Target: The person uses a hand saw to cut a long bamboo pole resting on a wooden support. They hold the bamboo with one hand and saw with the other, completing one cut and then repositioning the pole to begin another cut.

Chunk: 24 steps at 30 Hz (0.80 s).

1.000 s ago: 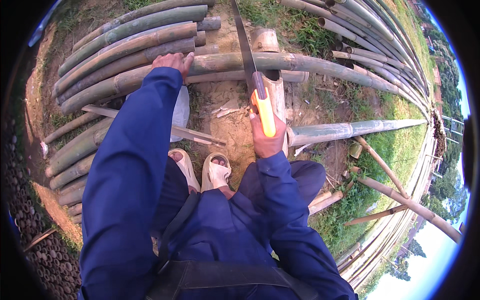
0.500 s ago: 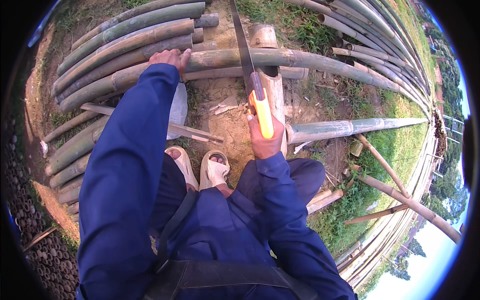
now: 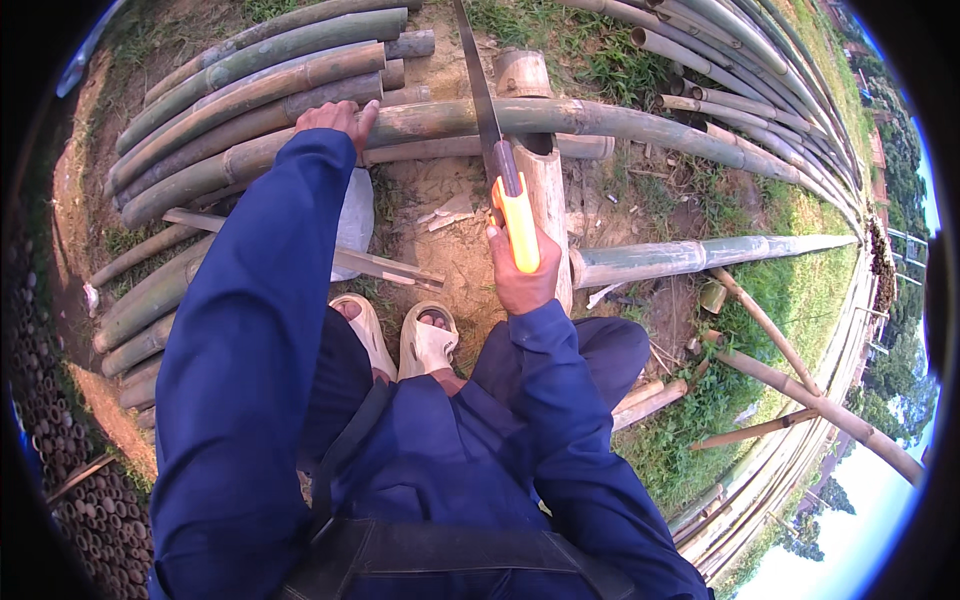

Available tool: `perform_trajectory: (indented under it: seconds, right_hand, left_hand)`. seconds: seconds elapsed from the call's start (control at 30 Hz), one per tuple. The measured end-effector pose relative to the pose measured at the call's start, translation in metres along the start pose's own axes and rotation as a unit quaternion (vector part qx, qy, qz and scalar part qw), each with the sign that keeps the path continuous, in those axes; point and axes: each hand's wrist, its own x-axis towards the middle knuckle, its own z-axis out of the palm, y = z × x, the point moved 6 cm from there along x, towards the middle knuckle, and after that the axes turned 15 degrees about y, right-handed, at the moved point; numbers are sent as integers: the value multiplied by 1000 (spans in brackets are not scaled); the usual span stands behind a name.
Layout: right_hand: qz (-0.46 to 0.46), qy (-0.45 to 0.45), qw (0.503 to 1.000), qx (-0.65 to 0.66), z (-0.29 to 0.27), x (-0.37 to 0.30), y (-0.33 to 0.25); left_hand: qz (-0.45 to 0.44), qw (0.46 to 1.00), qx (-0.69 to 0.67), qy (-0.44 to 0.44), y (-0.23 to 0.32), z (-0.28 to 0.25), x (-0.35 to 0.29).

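Bamboo pole (image 3: 620, 120): far, running left to right across pale bamboo support (image 3: 551, 205) | left hand (image 3: 338, 120): laid on pole, grip unclear | right hand (image 3: 525, 284): closed round orange-handled saw (image 3: 516, 222) | change: saw shifted slightly left since half a second ago, blade still crossing pole; probably mid-stroke, pole not yet severed

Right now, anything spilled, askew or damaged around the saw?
No clear damage visible. Loose pale scraps litter the dirt left of the saw, and a slat slants near the sandals, out of line with the stacked poles.
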Motion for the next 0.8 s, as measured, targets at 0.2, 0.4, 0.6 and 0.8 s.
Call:
perform_trajectory:
  seconds: [0.2, 0.4, 0.6, 0.8]
  right_hand:
    - [78, -28, 995, -53, -82, -125, -9]
    - [76, -33, 996, -37, -54, -72, 3]
    - [16, -38, 999, 3, 8, -15, 7]
    - [59, -46, 991, -112, -91, -133, -18]
  left_hand:
    - [-17, 1000, 12, 10, -22, 4, -2]
    - [-23, 1000, 10, -7, -15, 3, -5]
    - [-3, 1000, 8, 9, -13, 7, -1]
    - [-23, 1000, 17, 2, -17, 1, -1]
